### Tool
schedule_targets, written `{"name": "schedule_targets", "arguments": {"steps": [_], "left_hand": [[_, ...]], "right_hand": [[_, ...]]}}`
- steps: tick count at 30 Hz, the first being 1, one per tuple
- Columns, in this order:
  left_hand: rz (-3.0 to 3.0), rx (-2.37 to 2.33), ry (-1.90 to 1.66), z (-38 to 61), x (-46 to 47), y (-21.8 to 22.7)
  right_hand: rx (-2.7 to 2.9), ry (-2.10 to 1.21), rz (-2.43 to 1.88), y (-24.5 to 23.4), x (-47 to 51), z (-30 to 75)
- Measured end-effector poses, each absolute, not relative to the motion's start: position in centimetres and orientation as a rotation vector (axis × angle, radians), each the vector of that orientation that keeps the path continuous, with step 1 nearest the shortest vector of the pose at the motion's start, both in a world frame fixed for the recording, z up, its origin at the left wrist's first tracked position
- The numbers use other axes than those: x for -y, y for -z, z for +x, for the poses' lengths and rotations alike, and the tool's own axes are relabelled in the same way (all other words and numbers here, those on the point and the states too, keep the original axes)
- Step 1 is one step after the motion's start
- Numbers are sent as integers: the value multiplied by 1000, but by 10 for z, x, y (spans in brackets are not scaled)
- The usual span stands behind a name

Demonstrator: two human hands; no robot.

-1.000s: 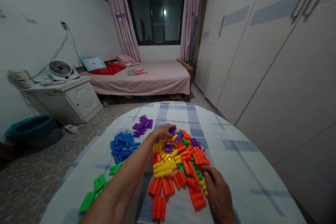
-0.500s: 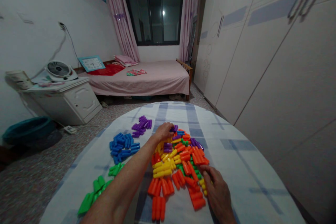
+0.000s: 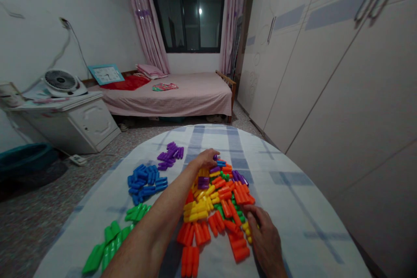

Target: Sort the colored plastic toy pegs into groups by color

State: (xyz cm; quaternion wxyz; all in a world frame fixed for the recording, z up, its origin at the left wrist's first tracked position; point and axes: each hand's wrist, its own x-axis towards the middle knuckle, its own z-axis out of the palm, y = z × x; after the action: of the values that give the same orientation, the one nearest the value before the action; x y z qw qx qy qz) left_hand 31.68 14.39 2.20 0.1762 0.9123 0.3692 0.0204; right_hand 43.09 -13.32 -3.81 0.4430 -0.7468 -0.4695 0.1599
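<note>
A mixed heap of plastic peg pieces [image 3: 217, 200], mostly orange and yellow with some green and purple, lies mid-table on a white cloth with blue checks [image 3: 293, 200]. My left hand [image 3: 204, 159] reaches over the heap's far edge, fingers pinched on a purple piece [image 3: 215, 157]. My right hand [image 3: 265, 236] rests at the heap's near right edge, fingers curled over small yellow pieces [image 3: 248, 231]. Sorted groups lie to the left: purple [image 3: 169, 154], blue [image 3: 143, 178] and green [image 3: 114, 236].
White wardrobe doors [image 3: 325, 95] run close along the table's right side. Beyond the table stand a pink bed [image 3: 176, 95] and a white cabinet [image 3: 81, 121] with a fan [image 3: 60, 82] on it. A teal basin [image 3: 19, 158] sits on the floor.
The view has shifted slightly left and down. My left hand has closed on a purple piece at the heap's far edge and lifted a little. My right hand has stayed put.
</note>
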Motion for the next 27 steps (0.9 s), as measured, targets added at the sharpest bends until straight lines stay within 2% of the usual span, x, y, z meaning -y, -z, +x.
{"name": "schedule_targets", "arguments": {"steps": [17,23,27], "left_hand": [[2486,-1126,-534,309,-135,-20],[2310,-1109,-845,293,-135,-19],[2096,-1356,-1168,253,-160,-25]], "right_hand": [[1167,-406,-1898,40,133,434],[1160,-389,-1894,37,133,433],[1155,-398,-1889,35,133,432]]}}
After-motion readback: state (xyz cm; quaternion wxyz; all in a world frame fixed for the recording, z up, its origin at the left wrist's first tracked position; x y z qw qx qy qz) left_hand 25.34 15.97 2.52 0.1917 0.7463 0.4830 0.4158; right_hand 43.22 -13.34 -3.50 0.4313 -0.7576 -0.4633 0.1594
